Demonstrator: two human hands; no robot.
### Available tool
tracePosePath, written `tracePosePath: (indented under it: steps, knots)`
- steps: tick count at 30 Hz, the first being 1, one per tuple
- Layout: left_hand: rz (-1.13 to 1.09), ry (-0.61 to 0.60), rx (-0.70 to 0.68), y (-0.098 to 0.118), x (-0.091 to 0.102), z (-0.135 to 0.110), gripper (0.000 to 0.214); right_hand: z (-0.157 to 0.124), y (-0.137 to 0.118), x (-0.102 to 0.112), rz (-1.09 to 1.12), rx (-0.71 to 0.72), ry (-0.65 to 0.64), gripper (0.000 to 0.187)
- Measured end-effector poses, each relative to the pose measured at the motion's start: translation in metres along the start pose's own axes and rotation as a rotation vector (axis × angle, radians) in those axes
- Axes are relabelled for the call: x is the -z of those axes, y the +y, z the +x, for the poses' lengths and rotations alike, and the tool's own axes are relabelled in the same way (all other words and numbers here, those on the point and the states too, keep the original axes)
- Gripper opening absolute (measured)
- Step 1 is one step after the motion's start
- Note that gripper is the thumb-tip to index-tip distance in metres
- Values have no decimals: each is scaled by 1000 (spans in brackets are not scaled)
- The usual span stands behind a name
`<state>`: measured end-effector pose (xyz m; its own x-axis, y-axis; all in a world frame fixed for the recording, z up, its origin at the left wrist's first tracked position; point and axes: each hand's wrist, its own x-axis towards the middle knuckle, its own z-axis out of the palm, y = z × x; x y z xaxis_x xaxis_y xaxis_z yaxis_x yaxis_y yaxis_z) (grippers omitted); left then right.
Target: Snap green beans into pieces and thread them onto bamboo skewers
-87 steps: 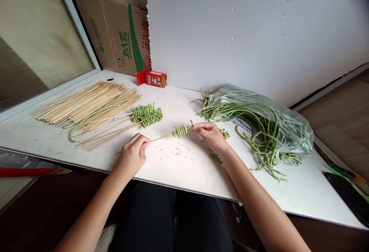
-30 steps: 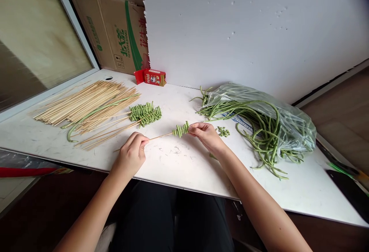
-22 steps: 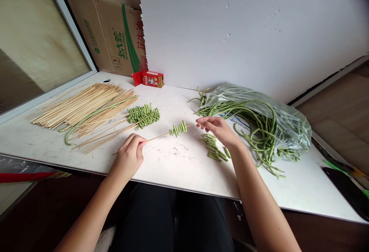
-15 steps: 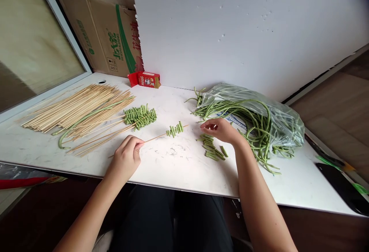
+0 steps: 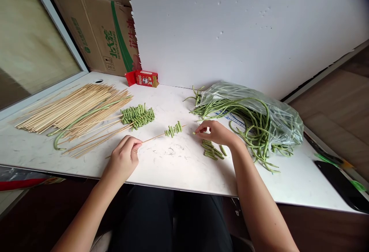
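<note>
My left hand (image 5: 125, 154) pinches a thin wooden skewer (image 5: 152, 138) that points right, with several short green bean pieces (image 5: 173, 129) threaded crosswise near its tip. To the right of that tip, my right hand (image 5: 215, 132) is closed in a pinch on a cut green bean piece (image 5: 194, 132), only its end showing at the fingertips. Below the right hand lies a small pile of cut bean pieces (image 5: 211, 152). Behind my left hand, filled bean skewers (image 5: 138, 116) rest side by side on the white table (image 5: 173, 171).
A large bundle of bare skewers (image 5: 77, 107) lies at the left, a long bean (image 5: 83, 117) across it. On the right, a clear plastic bag (image 5: 284, 119) spills long green beans (image 5: 259, 125). A red box (image 5: 146, 79), a cardboard carton (image 5: 98, 32) and a black phone (image 5: 340, 184) are also here.
My right hand has picked up a bean piece from the pile and moved slightly left with it. The left hand still holds the skewer; the whole view has shifted a little.
</note>
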<state>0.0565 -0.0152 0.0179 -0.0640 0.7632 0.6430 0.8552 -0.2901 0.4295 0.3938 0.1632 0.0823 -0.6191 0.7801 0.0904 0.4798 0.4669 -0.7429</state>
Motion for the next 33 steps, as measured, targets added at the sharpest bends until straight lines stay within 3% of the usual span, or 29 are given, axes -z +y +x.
tracePosePath:
  steps: [7, 15, 33]
  knots:
    - [-8, 26, -3, 2, 1, 2, 17, 12, 1, -22, 459, -119, 17, 41]
    - [-23, 43, 11, 4, 2, 2, 17, 20, -5, -53, 843, -173, 204, 42]
    - [3, 47, 7, 3, 2, 3, 17, 21, -6, -71, 957, -175, 207, 40]
